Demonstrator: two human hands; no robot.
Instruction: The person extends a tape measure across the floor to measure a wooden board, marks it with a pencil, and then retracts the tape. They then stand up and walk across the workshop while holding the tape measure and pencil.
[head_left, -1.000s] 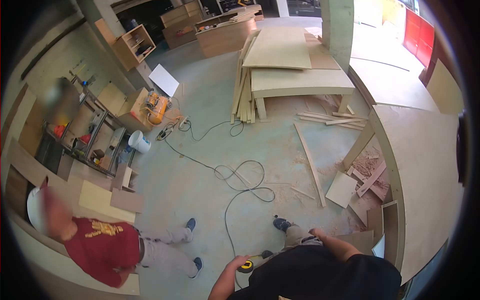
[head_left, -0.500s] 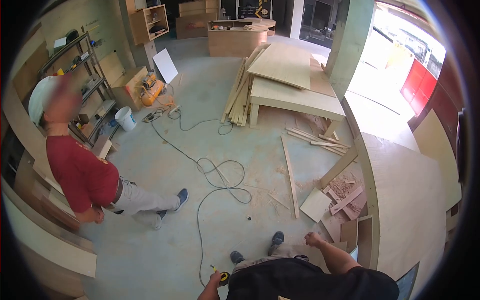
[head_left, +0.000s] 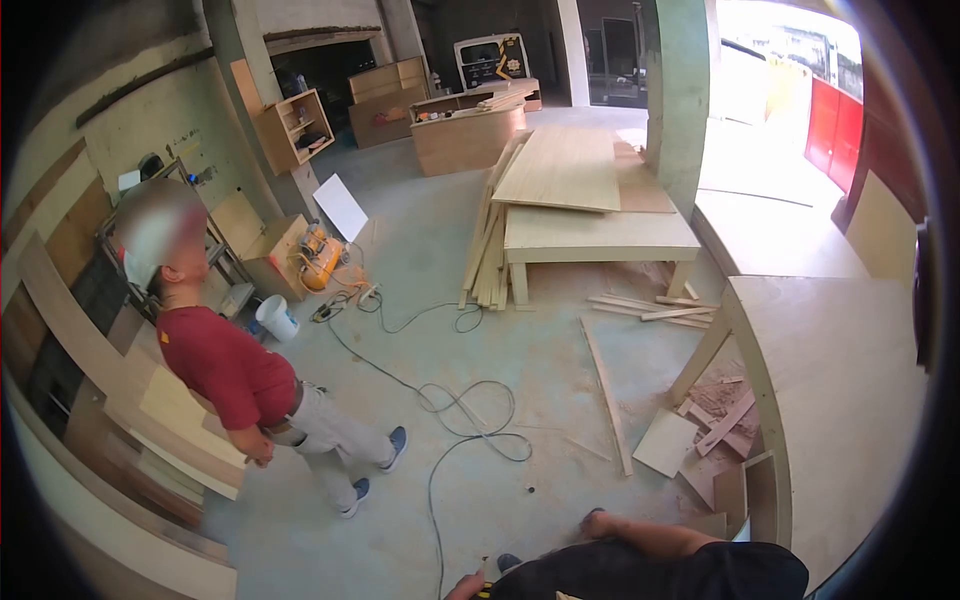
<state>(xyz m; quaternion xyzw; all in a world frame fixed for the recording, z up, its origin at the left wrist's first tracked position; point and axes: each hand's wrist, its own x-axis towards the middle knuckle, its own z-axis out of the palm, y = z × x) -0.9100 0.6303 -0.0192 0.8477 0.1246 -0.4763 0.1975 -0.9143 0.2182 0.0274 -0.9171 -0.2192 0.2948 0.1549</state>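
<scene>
My left hand [head_left: 468, 586] is at the bottom edge, closed on a tape measure [head_left: 486, 589]. Only a little of its yellow and black body shows beside the fingers. My right hand [head_left: 600, 524] hangs low in front of my body, over the floor near my shoe; its fingers are too small and dark to make out, and I see nothing held in it. A black cable [head_left: 437, 500] lies looped on the floor ahead of my left hand.
A person [head_left: 232, 368] in a red shirt and white cap stands at the left. Plywood lies on a low table [head_left: 600, 243] ahead. Wood strips [head_left: 607, 400], offcuts and sawdust cover the floor at right, beside a long workbench [head_left: 840, 370]. A white bucket [head_left: 277, 318] stands beyond the person.
The view has tilted up, so scene and person sit lower. My left hand and the tape measure are now partly cut off by the bottom edge. The person's head has turned and their legs have shifted.
</scene>
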